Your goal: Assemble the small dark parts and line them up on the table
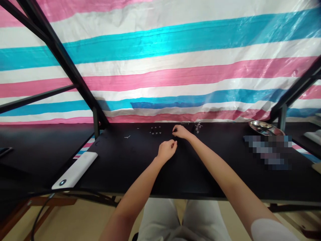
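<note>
Right hand [181, 131] just right of the small dark parts [155, 130] on the table [200, 174], fingers bent down, grip unclear, left hand [167, 149] curled closed nearer than the parts, metal dish [263, 127] far right of them

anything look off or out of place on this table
The white rectangular power bank lies askew at the left front edge of the black table, seemingly overhanging it. A tiny white scrap lies loose farther back.

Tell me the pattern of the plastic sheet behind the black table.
The plastic sheet has horizontal pink, blue and white stripes; head view.
</note>
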Demonstrator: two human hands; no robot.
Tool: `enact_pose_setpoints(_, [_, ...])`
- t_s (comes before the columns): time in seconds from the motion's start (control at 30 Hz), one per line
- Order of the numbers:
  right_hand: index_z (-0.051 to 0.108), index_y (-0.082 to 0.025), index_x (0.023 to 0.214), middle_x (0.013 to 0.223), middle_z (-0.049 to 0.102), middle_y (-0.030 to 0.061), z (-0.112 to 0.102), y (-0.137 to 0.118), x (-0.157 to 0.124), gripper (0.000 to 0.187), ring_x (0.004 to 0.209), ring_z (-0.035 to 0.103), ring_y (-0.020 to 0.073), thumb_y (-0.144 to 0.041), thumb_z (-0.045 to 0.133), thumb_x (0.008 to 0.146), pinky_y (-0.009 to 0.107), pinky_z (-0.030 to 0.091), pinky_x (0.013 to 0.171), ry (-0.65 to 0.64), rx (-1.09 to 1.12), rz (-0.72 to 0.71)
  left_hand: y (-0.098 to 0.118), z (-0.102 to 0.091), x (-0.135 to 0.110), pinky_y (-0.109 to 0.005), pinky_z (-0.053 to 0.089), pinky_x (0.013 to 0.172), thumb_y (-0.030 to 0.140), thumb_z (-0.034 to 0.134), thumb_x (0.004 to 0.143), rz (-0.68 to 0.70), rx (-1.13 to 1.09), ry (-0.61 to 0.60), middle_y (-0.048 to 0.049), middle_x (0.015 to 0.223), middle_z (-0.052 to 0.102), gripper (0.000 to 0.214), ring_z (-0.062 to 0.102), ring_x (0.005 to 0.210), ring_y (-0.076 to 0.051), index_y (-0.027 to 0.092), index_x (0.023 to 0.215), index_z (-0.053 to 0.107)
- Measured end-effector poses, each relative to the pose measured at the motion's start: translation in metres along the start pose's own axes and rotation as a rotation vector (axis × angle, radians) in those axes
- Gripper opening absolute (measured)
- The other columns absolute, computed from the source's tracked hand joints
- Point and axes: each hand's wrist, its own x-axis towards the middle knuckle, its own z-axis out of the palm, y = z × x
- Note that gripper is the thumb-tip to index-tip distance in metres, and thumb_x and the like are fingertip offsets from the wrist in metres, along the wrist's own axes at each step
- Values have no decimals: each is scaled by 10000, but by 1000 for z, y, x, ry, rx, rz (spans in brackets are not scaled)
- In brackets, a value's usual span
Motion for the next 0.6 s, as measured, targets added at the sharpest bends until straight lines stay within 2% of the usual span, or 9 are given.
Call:
enact_pose_setpoints(0.1, [610,-136,776,561,612,3,11,-1,15,151,510,548,92,-98,595,631,188,433,555,-28,32,5,-5,-4,2,-234,339,572,383,312,884,-168,101,6,-36,677,621,379,570,634,-153,192,732,602])
enact_pose_setpoints(0.23, [626,-129,745,570,624,14,23,-3,31,137,511,552,95,-98,598,614,185,430,539,-39,36,-10,-11,-11,4,-267,389,621,356,330,869,-281,202,-54,-69,761,646,342,607,721,-198,188,783,615])
enact_pose_setpoints(0.4, [647,-136,723,627,637,20,35,-8,42,136,572,565,105,-107,604,596,179,418,550,-33,16,-37,-10,-14,5,-293,426,658,330,353,856,-332,264,-127,-98,819,649,323,620,782,-224,163,817,627])
enact_pose_setpoints(0.6, [632,-139,697,674,629,19,47,-10,47,86,632,555,119,-169,639,617,195,390,566,10,-41,-55,-6,-14,3,-306,442,678,343,363,854,-315,241,-175,-99,840,646,315,619,801,-228,171,824,626])
